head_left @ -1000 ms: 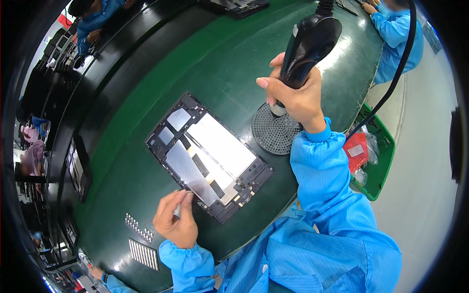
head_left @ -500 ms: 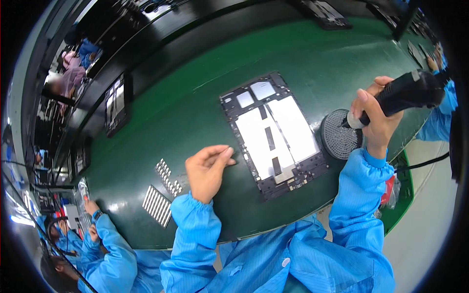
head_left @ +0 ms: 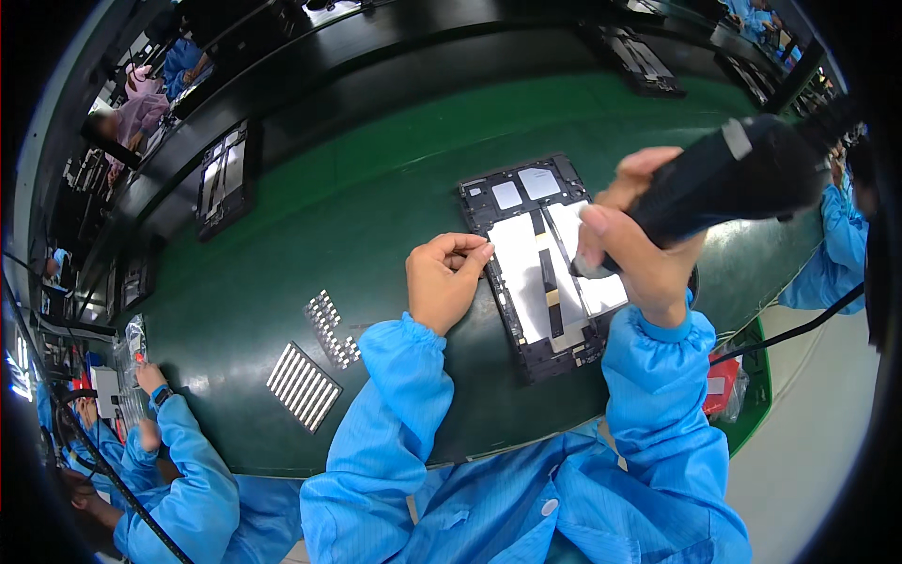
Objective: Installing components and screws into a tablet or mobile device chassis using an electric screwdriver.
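An opened tablet (head_left: 515, 273), its black frame and white battery panels exposed, lies on the green bench in front of me. My left hand (head_left: 442, 284) is at its left edge, thumb and forefinger pinched together; whatever may be between them is too small to make out. Gripped in my right hand (head_left: 648, 258) is a black electric screwdriver (head_left: 733, 174), held over the tablet's right half. Its pale nose points down toward the panels, while fingers and blur hide the tip. The round screw dish is almost entirely covered by my right hand.
Left of my left arm lie a striped strip sheet (head_left: 303, 386) and a sheet of small parts (head_left: 331, 329). Other tablets (head_left: 225, 179) rest along the dark rack behind. A green bin (head_left: 754, 404) stands below the bench at right. Co-workers in blue sleeves (head_left: 193, 442) sit on both sides.
My right hand has carried the screwdriver left from the screw dish to above the tablet. My left hand has moved up and right to the tablet's edge, its fingertips now together.
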`<state>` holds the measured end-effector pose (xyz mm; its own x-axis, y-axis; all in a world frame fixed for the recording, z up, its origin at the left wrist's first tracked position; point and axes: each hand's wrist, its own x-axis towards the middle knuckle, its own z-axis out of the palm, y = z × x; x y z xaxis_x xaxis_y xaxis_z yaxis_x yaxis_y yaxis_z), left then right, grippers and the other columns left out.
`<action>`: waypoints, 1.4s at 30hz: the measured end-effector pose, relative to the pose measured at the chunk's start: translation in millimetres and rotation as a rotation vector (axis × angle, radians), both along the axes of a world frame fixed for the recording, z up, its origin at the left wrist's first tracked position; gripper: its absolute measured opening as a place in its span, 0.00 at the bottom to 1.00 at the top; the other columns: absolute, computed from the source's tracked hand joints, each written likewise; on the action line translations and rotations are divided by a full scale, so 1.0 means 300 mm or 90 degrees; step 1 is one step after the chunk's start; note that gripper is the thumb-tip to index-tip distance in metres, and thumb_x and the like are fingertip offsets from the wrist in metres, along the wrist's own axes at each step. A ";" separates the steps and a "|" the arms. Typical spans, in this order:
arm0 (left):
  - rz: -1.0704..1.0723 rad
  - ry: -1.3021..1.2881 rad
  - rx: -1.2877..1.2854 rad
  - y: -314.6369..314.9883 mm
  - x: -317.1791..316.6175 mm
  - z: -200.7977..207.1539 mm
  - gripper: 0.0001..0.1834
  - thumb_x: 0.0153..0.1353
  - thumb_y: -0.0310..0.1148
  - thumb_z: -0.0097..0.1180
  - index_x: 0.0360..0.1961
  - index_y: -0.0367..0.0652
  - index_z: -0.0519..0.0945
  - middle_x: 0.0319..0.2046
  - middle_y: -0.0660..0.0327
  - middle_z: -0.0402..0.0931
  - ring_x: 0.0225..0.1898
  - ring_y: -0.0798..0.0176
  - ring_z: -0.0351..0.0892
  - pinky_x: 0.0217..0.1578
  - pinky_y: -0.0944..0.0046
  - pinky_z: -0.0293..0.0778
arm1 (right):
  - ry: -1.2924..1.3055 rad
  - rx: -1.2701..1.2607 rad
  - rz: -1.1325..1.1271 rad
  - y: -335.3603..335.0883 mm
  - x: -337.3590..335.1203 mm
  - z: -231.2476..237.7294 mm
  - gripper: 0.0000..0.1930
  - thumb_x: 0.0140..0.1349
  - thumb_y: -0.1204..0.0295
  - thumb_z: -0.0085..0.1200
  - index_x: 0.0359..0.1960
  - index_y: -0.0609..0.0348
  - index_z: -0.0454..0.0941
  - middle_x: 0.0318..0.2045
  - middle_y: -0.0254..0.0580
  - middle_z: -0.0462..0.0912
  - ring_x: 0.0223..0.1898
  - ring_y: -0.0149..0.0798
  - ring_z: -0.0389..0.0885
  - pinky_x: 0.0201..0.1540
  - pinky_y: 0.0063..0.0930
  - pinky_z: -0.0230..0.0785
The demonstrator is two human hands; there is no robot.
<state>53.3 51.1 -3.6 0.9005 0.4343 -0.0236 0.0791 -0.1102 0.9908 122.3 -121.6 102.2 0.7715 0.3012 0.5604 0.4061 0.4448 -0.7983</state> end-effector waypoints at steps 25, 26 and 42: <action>-0.056 0.135 -0.159 0.053 0.021 0.039 0.05 0.54 0.25 0.62 0.29 0.33 0.79 0.24 0.59 0.80 0.24 0.68 0.82 0.18 0.71 0.76 | 0.048 -0.100 0.062 0.269 0.039 -0.095 0.17 0.51 0.86 0.60 0.41 0.69 0.68 0.16 0.36 0.76 0.15 0.26 0.73 0.19 0.18 0.65; -0.056 0.137 -0.163 0.053 0.022 0.038 0.05 0.54 0.25 0.61 0.29 0.33 0.79 0.24 0.59 0.80 0.24 0.68 0.82 0.18 0.71 0.76 | 0.048 -0.100 0.062 0.270 0.043 -0.099 0.17 0.51 0.86 0.60 0.41 0.69 0.68 0.16 0.36 0.76 0.15 0.26 0.73 0.19 0.18 0.65; -0.046 0.099 -0.094 0.053 0.009 0.024 0.09 0.53 0.30 0.64 0.28 0.34 0.81 0.21 0.58 0.79 0.21 0.68 0.80 0.17 0.68 0.76 | 0.052 -0.092 0.068 0.290 0.006 -0.156 0.17 0.51 0.86 0.60 0.42 0.64 0.71 0.23 0.30 0.75 0.22 0.22 0.72 0.26 0.17 0.65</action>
